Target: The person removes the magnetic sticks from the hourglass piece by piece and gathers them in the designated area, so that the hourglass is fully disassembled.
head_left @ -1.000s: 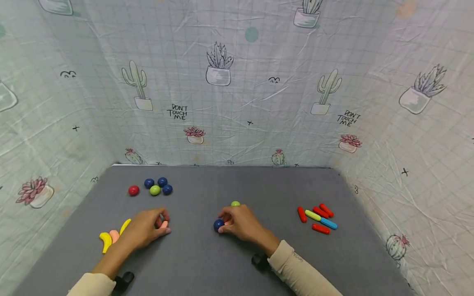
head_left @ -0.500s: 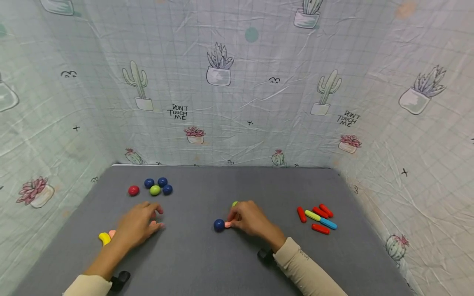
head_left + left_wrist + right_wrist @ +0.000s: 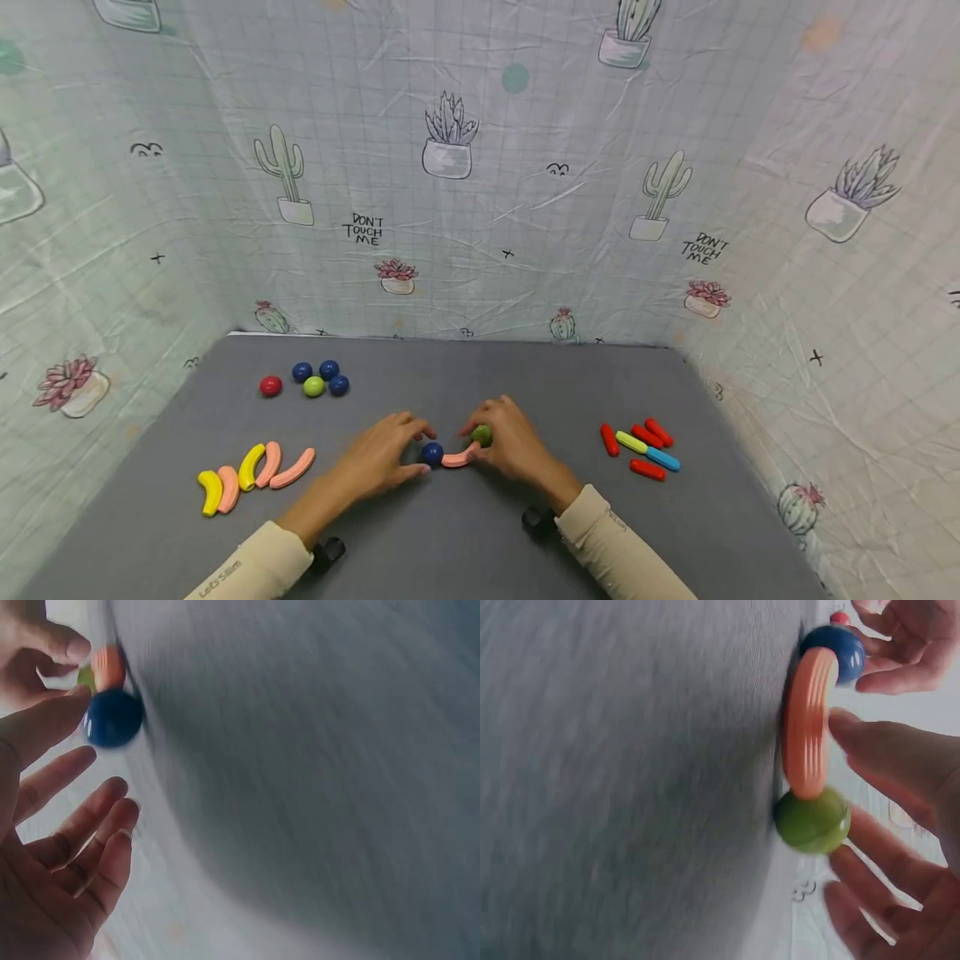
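A short pink curved rod (image 3: 456,459) lies on the grey table with a blue ball (image 3: 432,453) at its left end and a green ball (image 3: 482,434) at its right end. In the right wrist view both balls appear against the ends of the rod (image 3: 807,735). My right hand (image 3: 512,437) curls its fingers behind the green ball, with the thumb by the rod. My left hand (image 3: 378,457) reaches round the blue ball with thumb and fingers spread. The left wrist view shows its thumb close to the blue ball (image 3: 113,718); whether they touch I cannot tell.
Yellow rods (image 3: 251,467) and pink curved rods (image 3: 292,468) lie at the left. Behind them sit several blue balls (image 3: 339,385), a green ball (image 3: 313,386) and a red ball (image 3: 271,386). Straight red, yellow-green and blue rods (image 3: 662,459) lie at the right. Patterned cloth walls border the table.
My left hand has let go of a pink rod at the left and moved right to the blue ball. The green ball has come nearer to the middle rod, with my right hand at it.
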`<state>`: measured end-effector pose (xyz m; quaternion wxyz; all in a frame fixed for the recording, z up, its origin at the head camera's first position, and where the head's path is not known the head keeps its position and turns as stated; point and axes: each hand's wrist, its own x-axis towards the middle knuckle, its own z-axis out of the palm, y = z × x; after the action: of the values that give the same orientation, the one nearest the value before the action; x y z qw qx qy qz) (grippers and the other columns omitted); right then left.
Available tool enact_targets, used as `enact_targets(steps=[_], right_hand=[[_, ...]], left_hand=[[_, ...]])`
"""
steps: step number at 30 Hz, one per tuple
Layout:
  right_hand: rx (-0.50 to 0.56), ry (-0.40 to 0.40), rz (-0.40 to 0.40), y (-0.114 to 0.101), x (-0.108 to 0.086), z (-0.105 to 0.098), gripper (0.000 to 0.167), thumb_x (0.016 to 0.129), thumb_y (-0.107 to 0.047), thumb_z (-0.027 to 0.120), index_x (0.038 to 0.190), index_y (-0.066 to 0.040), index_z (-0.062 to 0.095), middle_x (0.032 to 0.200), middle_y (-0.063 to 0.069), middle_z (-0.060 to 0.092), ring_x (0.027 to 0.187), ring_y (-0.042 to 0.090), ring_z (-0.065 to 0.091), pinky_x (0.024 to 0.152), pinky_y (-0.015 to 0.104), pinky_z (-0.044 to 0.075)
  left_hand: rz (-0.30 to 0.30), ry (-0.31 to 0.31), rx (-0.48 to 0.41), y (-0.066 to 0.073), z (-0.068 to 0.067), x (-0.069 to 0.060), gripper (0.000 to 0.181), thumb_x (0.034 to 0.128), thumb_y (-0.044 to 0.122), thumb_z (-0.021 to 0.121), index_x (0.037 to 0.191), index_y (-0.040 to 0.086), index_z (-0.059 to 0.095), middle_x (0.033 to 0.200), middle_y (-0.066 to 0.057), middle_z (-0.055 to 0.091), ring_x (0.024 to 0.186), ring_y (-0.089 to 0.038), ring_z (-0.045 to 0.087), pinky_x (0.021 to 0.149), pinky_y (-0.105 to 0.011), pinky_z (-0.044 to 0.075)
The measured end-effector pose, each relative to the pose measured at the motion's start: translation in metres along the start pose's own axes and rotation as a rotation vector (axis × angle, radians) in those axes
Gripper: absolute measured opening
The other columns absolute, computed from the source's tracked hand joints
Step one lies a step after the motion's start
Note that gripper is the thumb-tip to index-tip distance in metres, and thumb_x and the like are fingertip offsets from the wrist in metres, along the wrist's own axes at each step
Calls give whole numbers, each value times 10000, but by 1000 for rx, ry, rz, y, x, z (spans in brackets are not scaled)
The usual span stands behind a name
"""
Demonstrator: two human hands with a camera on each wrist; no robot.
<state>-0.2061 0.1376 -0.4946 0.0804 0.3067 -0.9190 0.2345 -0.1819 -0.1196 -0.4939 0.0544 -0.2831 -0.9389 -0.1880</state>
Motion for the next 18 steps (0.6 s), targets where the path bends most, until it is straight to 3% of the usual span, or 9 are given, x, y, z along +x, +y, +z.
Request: enact_targets(steps=[5,10,14,18], right_hand=[[-6,-48,-10,5,-1,-1,153,826,-257,937,945,-221,848,1086,-41,759,1028,192,641,929,416,543],[-10,-47,14,4,-1,0,128,813,-278,946,876,-235,843,1069,-45,748,1008,175,619,893,385,534],[-8,-39,42,3,-2,1,117,821,-291,940,865,-244,843,1040,-52,740,979,161,601,852,367,530],[-13,-25,52,3,-3,3,118,825,-303,937,885,-248,852,1004,-57,737,936,148,592,801,342,520]], left_hand=[[45,-21,-11,8,15,11,333,873,321,897,1147,211,743,1043,20,635,866,-114,590,741,-338,510],[50,12,-9,8,22,17,238,865,267,904,1015,201,732,960,24,614,796,-89,539,691,-309,469],[9,53,-3,6,23,17,239,847,260,914,946,195,707,921,31,606,781,-104,557,684,-333,482],[-45,88,-54,-1,17,12,235,841,230,914,932,181,703,933,22,624,826,-136,604,737,-373,522]])
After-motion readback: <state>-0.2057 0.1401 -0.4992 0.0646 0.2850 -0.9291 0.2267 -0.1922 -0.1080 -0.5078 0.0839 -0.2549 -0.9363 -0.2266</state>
